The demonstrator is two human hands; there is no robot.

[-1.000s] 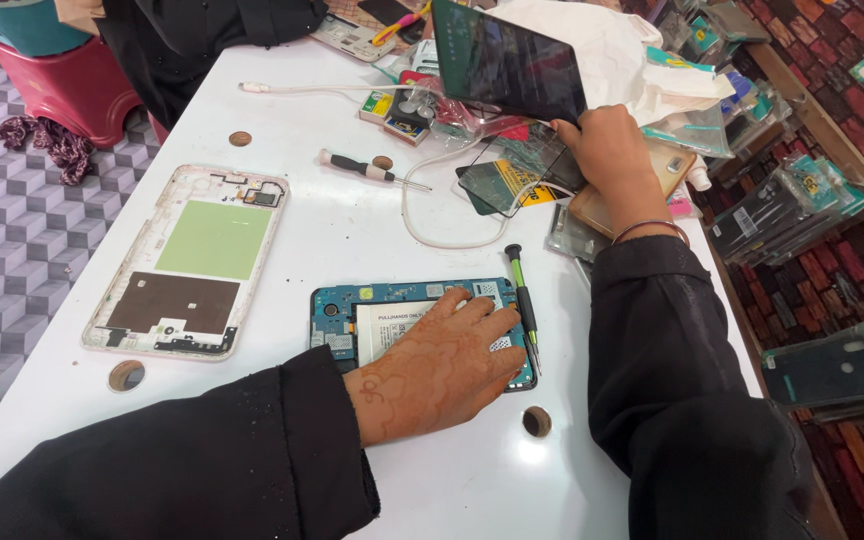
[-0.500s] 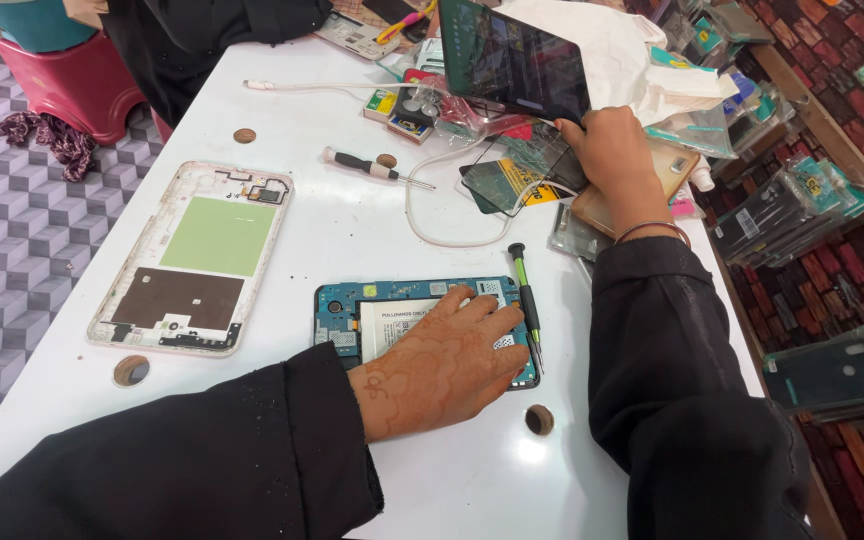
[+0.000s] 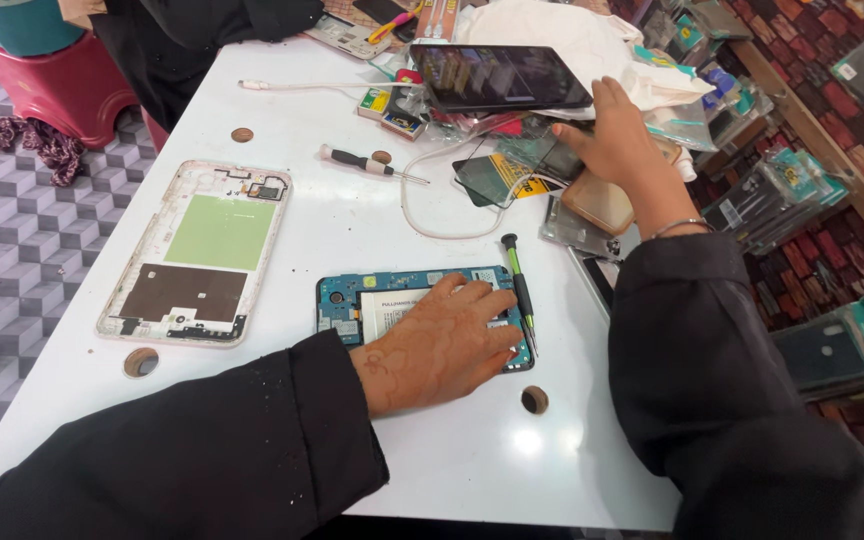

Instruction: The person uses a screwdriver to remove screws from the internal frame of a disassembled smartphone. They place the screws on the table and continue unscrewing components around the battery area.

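Left hand (image 3: pixel 447 345) flat on opened tablet (image 3: pixel 372 300), long axis left-right

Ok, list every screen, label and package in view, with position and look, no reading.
Tablet screen: far table edge, by the right hand, dark glossy rectangle.
Battery label: white patch on blue board under the left hand.
Packaged cases: right shelf, clear sleeves, teal and dark.

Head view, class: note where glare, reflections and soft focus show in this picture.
Head view: a bright glare spot sits on the white table near its front edge; the dark tablet screen by the right hand mirrors striped reflections; the left hand on the blue circuit board is sharp; the frame corners look softer and stretched.
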